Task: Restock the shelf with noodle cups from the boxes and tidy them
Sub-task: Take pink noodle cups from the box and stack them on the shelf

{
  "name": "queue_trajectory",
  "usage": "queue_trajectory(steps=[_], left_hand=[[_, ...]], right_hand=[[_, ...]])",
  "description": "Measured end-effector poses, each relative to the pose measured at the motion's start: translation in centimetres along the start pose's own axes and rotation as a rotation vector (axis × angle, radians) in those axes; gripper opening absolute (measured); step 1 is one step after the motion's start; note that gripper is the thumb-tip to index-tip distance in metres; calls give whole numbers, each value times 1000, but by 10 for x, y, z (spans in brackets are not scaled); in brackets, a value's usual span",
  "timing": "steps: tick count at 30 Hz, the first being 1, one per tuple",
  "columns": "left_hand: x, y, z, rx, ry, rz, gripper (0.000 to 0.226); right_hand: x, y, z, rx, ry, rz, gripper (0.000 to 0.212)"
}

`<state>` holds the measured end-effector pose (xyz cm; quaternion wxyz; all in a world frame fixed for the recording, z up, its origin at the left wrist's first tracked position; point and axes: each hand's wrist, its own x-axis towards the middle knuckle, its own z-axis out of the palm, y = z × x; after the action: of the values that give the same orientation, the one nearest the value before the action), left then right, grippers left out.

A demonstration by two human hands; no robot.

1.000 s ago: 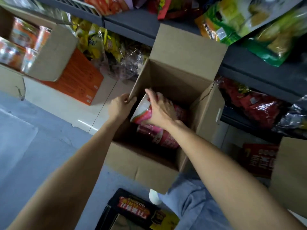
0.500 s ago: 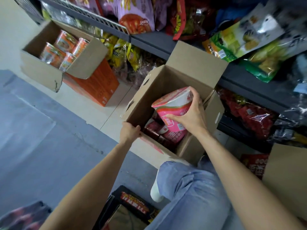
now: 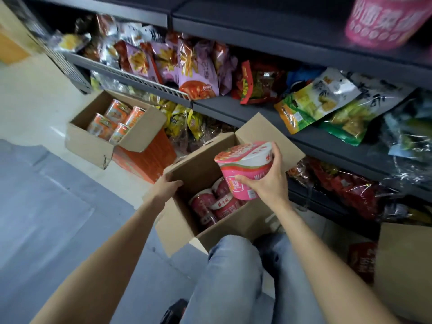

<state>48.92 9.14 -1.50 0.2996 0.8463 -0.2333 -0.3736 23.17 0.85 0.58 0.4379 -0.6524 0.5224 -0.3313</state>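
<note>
1. Right hand (image 3: pixel 268 181) grasps a pink noodle cup (image 3: pixel 245 168), thumb at the lower wall, fingers over the far rim; cup tilted, held above the open box (image 3: pixel 187 228) on the floor.
2. Left hand (image 3: pixel 167 187) clasps the box's left wall edge, steadying it.
3. More red cups (image 3: pixel 211 205) lie on their sides in the box; orange cups (image 3: pixel 112 122) sit in a second box (image 3: pixel 91 146) far left.
4. A blurred pink cup (image 3: pixel 383 22) stands on the upper shelf (image 3: pixel 280 36), far right.
5. Risk: the film-wrapped cup could slip from a one-handed grip while lifting.
6. Risk: it could clip the shelf edge or knock the shelved cup.
</note>
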Motion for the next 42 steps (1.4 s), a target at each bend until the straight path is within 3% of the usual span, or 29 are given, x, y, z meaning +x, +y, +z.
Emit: queue_trajectory(steps=[8, 13, 17, 20, 24, 28, 30, 33, 36, 39, 42], left_hand=[[-75, 113, -46, -272, -172, 329, 38], [-114, 172, -59, -118, -347, 417, 65], [-126, 211, -46, -43, -446, 701, 102], [-121, 246, -21, -102, -228, 938, 95], [-80, 294, 18, -95, 20, 1016, 107], [-27, 341, 59, 144, 260, 997, 111], [-2, 362, 72, 224, 307, 917, 100], [26, 395, 80, 246, 279, 1012, 63], [46, 423, 68, 159, 134, 1106, 47], [49, 411, 49, 92, 269, 1258, 41], [42, 352, 32, 60, 418, 1404, 31]], right_hand=[[-21, -81, -29, 23, 105, -69, 125], [-16, -142, -58, 119, 181, -98, 124], [10, -184, -83, 207, 239, -197, 103], [49, -201, -99, 171, 244, -308, 103], [116, -200, -120, -156, 303, -294, 109], [160, -186, -130, -366, 435, -259, 73], [172, -178, -127, -410, 466, -392, 58], [201, -172, -126, -518, 349, -544, 54], [245, -169, -136, -817, 209, -437, 56], [266, -166, -139, -915, 201, -340, 53], [241, -154, -115, -861, 245, -527, 47]])
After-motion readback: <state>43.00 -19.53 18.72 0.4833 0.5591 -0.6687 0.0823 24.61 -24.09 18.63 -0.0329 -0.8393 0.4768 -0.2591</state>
